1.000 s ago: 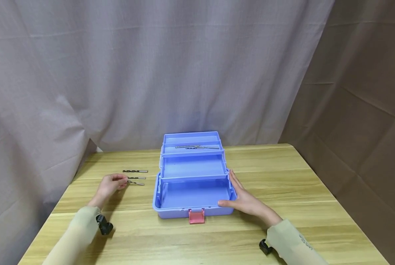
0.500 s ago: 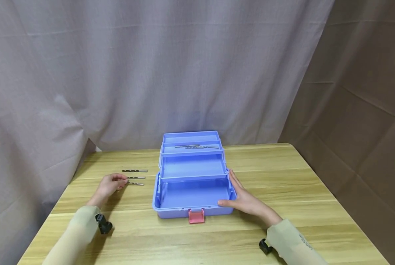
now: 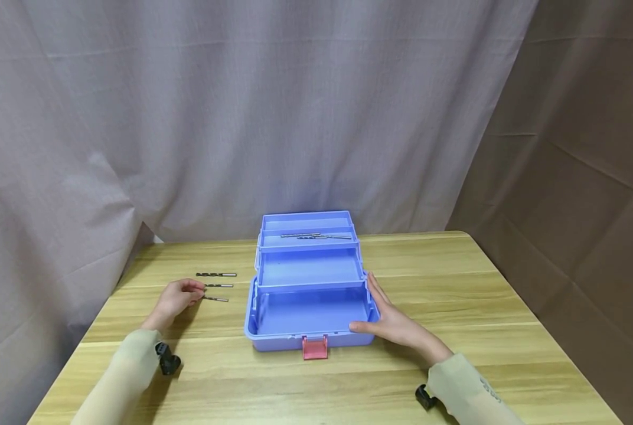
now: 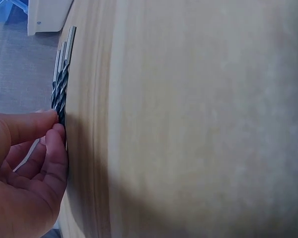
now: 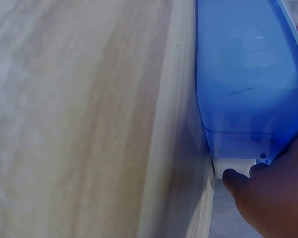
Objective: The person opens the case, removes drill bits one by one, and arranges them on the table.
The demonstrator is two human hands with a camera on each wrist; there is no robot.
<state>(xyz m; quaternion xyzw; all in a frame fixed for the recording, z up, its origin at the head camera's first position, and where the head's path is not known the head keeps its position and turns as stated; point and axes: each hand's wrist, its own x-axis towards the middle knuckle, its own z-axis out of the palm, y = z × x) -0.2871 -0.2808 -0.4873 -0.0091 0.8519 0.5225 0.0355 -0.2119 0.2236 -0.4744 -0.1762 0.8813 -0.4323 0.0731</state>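
the left hand (image 3: 175, 298) is closing its thumb and forefinger together low over the wooden table (image 3: 274, 389), and they are pinching the nearest drill bit (image 3: 217, 299) by its dark fluted end. its other fingers are curling in loosely under the palm. the bit's bright shank is sticking out past the fingertips, pointing toward the toolbox (image 3: 274, 343) and slanting a little toward the person. the middle drill bit (image 3: 221, 285) is lying just beyond it, with its fluted end right by the forefinger; whether skin is touching that one, i cannot tell. the far drill bit (image 3: 217, 274) is resting a bit further back, clear of the hand.

the right hand (image 3: 393, 321) is spreading wide and holding nothing in a grasp: its fingers are stretching straight along the toolbox's right side, while its thumb is reaching out sideways over the front rim near the corner, touching the plastic.

the blue toolbox is standing unfolded between the hands, its trays stepping up toward the back and its red latch (image 3: 315, 348) hanging at the front. some slim metal bits (image 3: 327, 236) are lying crossed in an upper tray (image 3: 274, 241), well apart from both hands.
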